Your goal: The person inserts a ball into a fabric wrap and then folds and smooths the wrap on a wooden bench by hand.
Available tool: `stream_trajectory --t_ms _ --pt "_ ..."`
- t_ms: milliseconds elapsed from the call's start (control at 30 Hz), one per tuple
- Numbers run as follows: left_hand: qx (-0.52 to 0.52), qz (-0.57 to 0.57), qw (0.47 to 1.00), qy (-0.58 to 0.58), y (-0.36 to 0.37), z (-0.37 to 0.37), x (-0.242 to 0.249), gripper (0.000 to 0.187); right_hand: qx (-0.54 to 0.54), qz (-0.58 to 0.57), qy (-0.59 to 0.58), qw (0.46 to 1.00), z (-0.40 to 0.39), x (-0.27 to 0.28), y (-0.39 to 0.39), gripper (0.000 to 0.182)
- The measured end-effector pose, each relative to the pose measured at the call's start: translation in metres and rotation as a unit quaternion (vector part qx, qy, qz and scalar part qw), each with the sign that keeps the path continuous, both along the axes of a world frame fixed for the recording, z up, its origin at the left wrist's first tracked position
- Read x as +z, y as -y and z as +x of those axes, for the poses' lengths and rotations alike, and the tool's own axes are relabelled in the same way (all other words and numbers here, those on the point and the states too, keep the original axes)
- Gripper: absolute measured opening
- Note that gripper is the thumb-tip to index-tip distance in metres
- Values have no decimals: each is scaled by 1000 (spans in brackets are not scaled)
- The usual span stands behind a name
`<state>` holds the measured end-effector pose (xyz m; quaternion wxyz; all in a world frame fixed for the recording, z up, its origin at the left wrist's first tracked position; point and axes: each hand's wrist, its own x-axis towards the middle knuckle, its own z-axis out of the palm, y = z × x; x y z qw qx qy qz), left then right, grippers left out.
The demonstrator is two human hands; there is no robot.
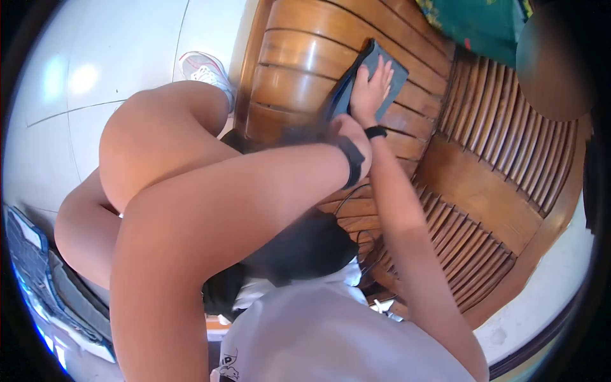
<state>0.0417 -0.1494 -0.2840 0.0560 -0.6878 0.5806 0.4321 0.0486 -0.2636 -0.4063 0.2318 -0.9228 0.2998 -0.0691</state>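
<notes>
Head view: right hand (371, 88) presses grey cloth (389, 81) flat on wooden bench (299, 48).

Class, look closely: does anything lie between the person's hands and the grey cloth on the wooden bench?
Nothing visible does. The right hand lies flat on the grey cloth, pressing it to the wooden bench. The left hand sits beside the cloth's folded edge.

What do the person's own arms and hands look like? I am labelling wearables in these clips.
Both forearms are bare, with no sleeves reaching them. The right hand has a thin black band at the wrist. The left wrist carries a wider black strap; the left hand itself is hidden. A white short-sleeved shirt covers the torso.
</notes>
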Motion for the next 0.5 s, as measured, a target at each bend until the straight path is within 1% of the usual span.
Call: stream_trajectory --t_ms 100,133,167,267,300,400,433,467,500 --pt "3 66 997 -35 5 18 2 32 -7 -27 6 1000 2 -2 3 61" --pt "-2 122 991 -51 12 25 2 36 -6 -32 6 999 4 -4 7 61" --pt "36 26 997 -56 3 28 -3 31 0 -37 15 999 8 -6 12 61" --pt "24 10 1000 15 16 17 -16 29 17 -48 38 998 18 -13 27 62" --pt "30 -21 999 35 20 16 -21 29 25 -55 45 997 26 -16 36 62" --pt "24 -68 995 69 31 30 -7 22 32 -68 52 996 41 -18 59 64" --pt "42 -109 991 58 35 33 -12 21 33 -75 50 995 46 -18 65 64" --pt "63 -184 978 74 36 34 -21 19 36 -80 47 995 51 -17 71 64" --pt "66 -189 977 74 41 38 -21 18 51 -115 35 991 55 -17 79 56"
